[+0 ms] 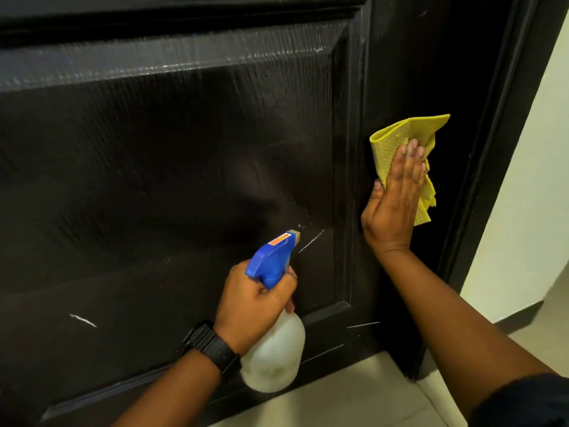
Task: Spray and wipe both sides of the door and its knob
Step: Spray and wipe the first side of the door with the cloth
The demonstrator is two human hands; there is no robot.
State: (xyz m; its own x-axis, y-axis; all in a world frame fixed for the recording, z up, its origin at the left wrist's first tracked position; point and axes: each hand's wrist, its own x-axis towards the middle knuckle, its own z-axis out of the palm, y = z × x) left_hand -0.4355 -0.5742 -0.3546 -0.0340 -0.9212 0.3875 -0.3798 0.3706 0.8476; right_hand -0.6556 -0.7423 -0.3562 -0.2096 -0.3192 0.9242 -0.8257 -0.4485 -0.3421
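The dark panelled door point(172, 167) fills most of the view, its lower panel streaked with wet marks. My left hand point(255, 306) grips the neck of a white spray bottle point(274, 359) with a blue trigger head, nozzle pointing at the panel. My right hand point(395, 198) lies flat with straight fingers, pressing a folded yellow cloth point(400, 134) against the door's right stile. The knob is out of view.
The dark door frame point(498, 149) runs down the right side, with a pale wall point(535, 186) beyond it. Light floor tiles point(354, 396) lie below the door's bottom edge. A black watch sits on my left wrist.
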